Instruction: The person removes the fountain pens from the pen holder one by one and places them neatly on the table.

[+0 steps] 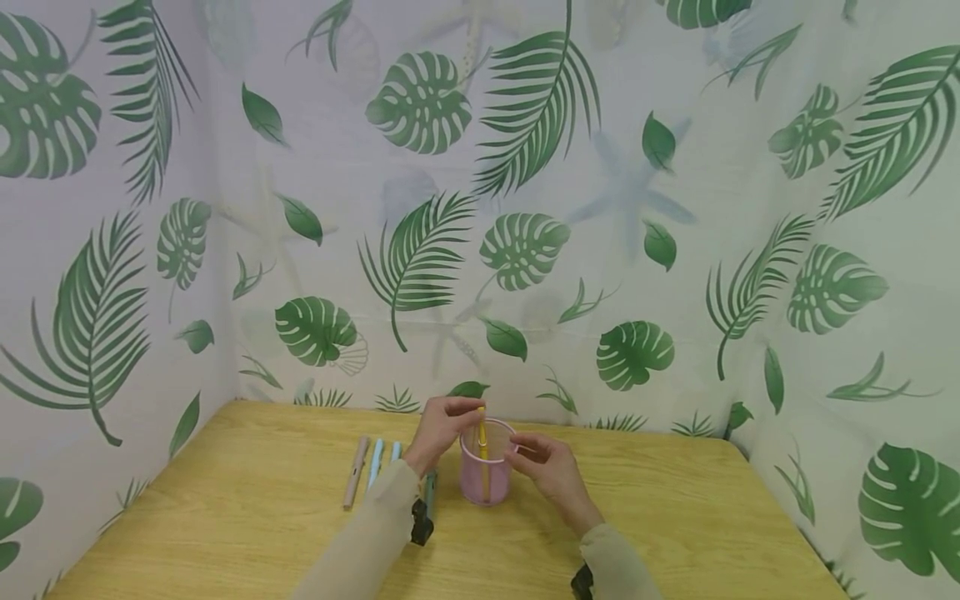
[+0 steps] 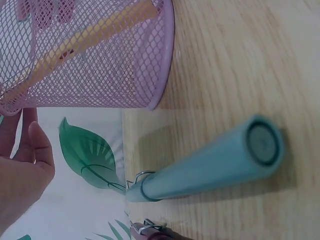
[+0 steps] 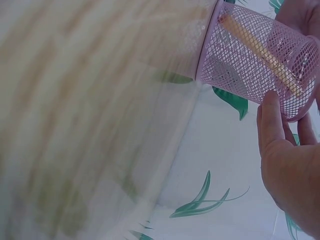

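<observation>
A pink mesh pen holder (image 1: 485, 483) stands upright on the table, with a yellow pen (image 1: 483, 437) slanting inside it. My left hand (image 1: 441, 427) reaches over the rim and pinches the pen's upper end. On the other side, my right hand (image 1: 553, 475) holds the holder near its rim; the right wrist view shows the thumb of that hand (image 3: 290, 165) against the mesh. Through the mesh in the left wrist view, the yellow pen (image 2: 95, 36) reaches down to the holder's base. Beside the holder lies a teal pen (image 2: 210, 160), partly hidden by my left arm in the head view.
Left of my left forearm, a taupe pen (image 1: 356, 472) and two light blue pens (image 1: 376, 462) lie on the wooden table (image 1: 247, 500). A dark reddish pen (image 2: 155, 232) shows beyond the teal one. Leaf-printed cloth (image 1: 540, 317) hangs behind the table and along both sides.
</observation>
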